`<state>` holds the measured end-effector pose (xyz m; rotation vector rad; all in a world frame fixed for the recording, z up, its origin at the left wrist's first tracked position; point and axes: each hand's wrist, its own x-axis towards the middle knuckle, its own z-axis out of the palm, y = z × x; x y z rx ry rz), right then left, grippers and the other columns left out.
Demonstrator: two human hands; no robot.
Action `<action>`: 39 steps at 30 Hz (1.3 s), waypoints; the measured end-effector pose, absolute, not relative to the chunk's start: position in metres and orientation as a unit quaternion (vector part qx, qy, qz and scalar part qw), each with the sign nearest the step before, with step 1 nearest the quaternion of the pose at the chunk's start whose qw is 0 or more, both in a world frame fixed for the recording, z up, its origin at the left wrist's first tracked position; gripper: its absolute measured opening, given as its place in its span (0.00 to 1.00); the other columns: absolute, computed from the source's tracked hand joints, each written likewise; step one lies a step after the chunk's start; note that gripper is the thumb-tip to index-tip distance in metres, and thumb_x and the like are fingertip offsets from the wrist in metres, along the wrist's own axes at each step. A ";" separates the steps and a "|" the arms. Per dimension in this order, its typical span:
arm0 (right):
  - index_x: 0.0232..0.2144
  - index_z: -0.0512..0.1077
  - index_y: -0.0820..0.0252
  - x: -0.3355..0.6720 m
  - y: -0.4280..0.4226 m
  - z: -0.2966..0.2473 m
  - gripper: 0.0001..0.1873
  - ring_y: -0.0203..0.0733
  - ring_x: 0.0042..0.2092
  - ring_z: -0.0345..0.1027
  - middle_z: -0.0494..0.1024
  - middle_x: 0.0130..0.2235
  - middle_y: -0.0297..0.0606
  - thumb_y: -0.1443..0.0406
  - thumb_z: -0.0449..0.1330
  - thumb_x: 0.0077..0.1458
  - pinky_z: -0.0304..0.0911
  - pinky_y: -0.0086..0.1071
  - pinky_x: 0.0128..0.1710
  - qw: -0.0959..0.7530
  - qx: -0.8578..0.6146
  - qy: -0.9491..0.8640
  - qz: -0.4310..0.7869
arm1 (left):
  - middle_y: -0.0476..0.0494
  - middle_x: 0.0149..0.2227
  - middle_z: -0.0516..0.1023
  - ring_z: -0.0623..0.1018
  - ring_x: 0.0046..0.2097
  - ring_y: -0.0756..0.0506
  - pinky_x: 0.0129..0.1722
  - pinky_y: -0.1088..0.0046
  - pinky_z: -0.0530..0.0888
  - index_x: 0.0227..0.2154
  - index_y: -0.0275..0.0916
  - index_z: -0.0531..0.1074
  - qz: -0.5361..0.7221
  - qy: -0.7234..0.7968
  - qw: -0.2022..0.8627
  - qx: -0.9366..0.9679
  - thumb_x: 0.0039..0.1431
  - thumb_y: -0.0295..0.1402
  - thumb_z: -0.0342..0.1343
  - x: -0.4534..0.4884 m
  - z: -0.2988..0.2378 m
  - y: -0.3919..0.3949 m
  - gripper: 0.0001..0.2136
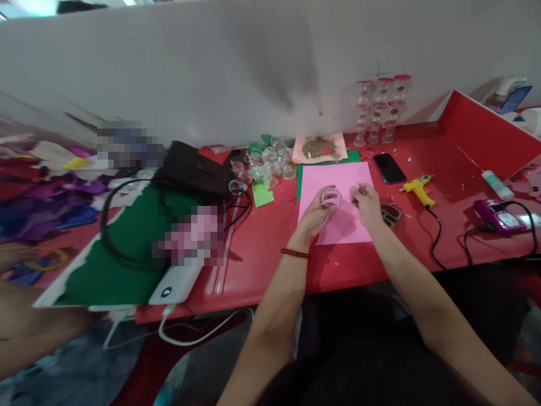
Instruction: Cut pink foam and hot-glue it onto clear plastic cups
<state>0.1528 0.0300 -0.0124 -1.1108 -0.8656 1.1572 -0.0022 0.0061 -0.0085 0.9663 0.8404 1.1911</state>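
Observation:
My left hand (318, 211) holds a roll of clear tape (331, 197) upright over a pink paper sheet (338, 225) on the red table (262, 254). A red bead bracelet (295, 253) sits on that wrist. My right hand (366, 203) is closed in a pinch just right of the roll, fingertips pressed together; what they hold is too small to make out. Green paper (325, 163) lies under the pink sheet's far edge.
Scissors (391, 213), a yellow glue gun (419, 188) with black cord, a black phone (389, 168) and a purple device (499, 215) lie to the right. Clear plastic cups (264, 163), a dark bag (192, 169), a green sheet (127, 254) and a white power bank (175, 285) lie left. Another person's arm (38, 327) is at far left.

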 end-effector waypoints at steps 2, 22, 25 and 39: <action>0.29 0.62 0.54 0.152 0.029 -0.011 0.18 0.31 0.23 0.58 0.64 0.21 0.23 0.55 0.67 0.45 0.54 0.27 0.24 0.620 -0.447 -0.373 0.526 | 0.48 0.46 0.73 0.70 0.32 0.56 0.32 0.81 0.71 0.50 0.44 0.73 0.526 0.364 0.638 0.429 0.44 0.20 0.67 -0.002 -0.009 0.006 0.28; 0.31 0.61 0.53 0.141 0.015 -0.006 0.20 0.30 0.21 0.58 0.67 0.22 0.22 0.51 0.65 0.43 0.51 0.25 0.21 0.563 -0.426 -0.429 0.564 | 0.50 0.35 0.76 0.77 0.33 0.52 0.44 0.72 0.76 0.56 0.46 0.72 0.567 0.321 0.684 0.329 0.58 0.38 0.66 0.002 -0.005 0.007 0.23; 0.24 0.61 0.54 0.143 0.014 -0.007 0.21 0.31 0.20 0.56 0.63 0.19 0.24 0.47 0.63 0.47 0.51 0.26 0.21 0.517 -0.433 -0.499 0.544 | 0.46 0.43 0.79 0.78 0.36 0.52 0.41 0.75 0.76 0.55 0.46 0.74 0.568 0.331 0.679 0.328 0.58 0.35 0.65 0.001 -0.005 0.010 0.21; 0.38 0.76 0.57 0.149 0.019 -0.024 0.09 0.40 0.34 0.69 0.79 0.35 0.37 0.61 0.63 0.56 0.57 0.30 0.33 0.279 -0.605 -0.713 0.217 | 0.43 0.40 0.77 0.79 0.35 0.49 0.41 0.70 0.77 0.48 0.40 0.74 0.565 0.315 0.690 0.326 0.58 0.46 0.63 -0.013 0.000 0.011 0.20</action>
